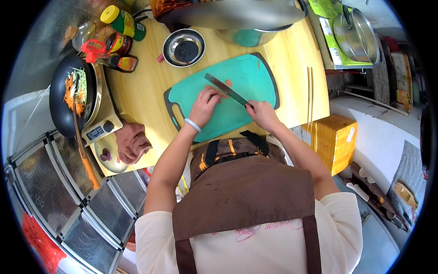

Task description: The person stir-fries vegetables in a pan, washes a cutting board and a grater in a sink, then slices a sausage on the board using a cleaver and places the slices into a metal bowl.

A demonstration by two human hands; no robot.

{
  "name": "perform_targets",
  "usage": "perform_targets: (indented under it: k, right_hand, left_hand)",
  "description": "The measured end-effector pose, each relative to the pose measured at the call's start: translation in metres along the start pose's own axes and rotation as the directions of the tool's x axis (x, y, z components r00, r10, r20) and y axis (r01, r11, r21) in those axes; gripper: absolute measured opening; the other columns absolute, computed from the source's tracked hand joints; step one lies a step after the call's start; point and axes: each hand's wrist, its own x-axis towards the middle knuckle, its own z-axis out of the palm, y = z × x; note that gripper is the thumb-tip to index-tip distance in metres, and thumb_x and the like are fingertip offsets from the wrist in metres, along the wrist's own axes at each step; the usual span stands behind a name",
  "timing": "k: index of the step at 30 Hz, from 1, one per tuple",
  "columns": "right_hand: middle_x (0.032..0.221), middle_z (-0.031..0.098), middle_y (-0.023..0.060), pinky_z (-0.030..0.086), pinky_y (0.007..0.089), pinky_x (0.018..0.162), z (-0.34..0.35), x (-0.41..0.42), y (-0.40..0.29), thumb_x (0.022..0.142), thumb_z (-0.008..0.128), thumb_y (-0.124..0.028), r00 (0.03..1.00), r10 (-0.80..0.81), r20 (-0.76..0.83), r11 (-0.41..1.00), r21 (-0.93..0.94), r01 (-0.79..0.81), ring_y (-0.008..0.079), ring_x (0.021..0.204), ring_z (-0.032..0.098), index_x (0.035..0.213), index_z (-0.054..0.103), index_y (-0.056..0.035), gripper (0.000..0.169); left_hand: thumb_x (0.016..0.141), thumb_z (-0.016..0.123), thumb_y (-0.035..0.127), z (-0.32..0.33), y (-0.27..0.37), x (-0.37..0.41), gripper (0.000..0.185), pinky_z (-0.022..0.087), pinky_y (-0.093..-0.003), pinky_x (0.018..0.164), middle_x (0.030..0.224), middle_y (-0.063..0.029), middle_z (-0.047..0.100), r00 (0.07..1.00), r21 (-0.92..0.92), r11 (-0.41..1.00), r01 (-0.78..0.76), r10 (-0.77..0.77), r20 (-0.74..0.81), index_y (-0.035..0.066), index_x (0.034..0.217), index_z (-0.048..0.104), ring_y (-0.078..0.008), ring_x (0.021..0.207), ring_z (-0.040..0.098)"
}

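Observation:
A teal cutting board (236, 118) with dark grey ends lies at an angle on the wooden table. My right hand (263, 115) grips the handle of a kitchen knife (228, 90), whose long blade slants up and left across the board. Close to the blade, the bent fingers of my left hand (204, 107) hold down pinkish-orange food (221, 93), possibly sliced ham or sausage. My fingers partly cover it. One small loose piece (228, 83) rests on the far side of the blade.
At left, a black wok (60, 99) with shredded vegetables (76, 90) and an orange-handled spatula (88, 164) sits on an electric cooker (97, 132). Nearby are a brown cloth (132, 142), bottles (118, 61) and a metal bowl (170, 44). Chopsticks (309, 96) overhang the right edge; a steel pot (246, 37) stands behind.

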Motion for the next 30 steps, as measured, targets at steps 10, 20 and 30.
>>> perform_targets:
  k: [10,20,30]
  right_hand:
    - [0.070,0.063,0.0222,0.051,0.0493,0.060,0.012,-0.003,-0.011,0.091,0.054,-0.020,0.997,-0.041,-0.061,0.995,-0.093,0.035,0.0407,0.065,0.063,0.091,0.066,-0.0051,0.019]
    - [0.070,0.064,0.0228,0.051,0.0505,0.060,0.019,0.003,-0.006,0.091,0.055,-0.023,1.000,0.018,-0.022,0.994,-0.108,-0.021,0.0418,0.066,0.063,0.092,0.066,-0.0049,0.021]
    - [0.071,0.064,0.0214,0.051,0.0498,0.060,0.014,-0.001,-0.011,0.090,0.054,-0.019,0.998,-0.032,-0.054,0.996,-0.088,0.028,0.0414,0.066,0.063,0.092,0.066,-0.0039,0.019]
  left_hand:
    - [0.074,0.069,0.004,-0.006,0.004,-0.006,0.023,0.048,-0.0383,0.084,0.101,-0.0105,0.058,0.995,-0.011,0.996,0.090,-0.090,-0.042,0.005,0.095,0.060,-0.0305,0.099,0.055]
    - [0.074,0.064,-0.001,-0.004,-0.006,-0.012,0.021,0.049,-0.0378,0.082,0.101,-0.0121,0.059,0.975,-0.019,0.979,0.202,-0.203,-0.096,0.003,0.094,0.061,-0.0312,0.096,0.057]
    - [0.073,0.065,0.001,-0.004,-0.013,0.001,0.019,0.051,-0.0368,0.077,0.095,-0.0091,0.062,0.984,0.004,0.990,0.144,-0.143,-0.106,0.005,0.091,0.063,-0.0287,0.089,0.060]
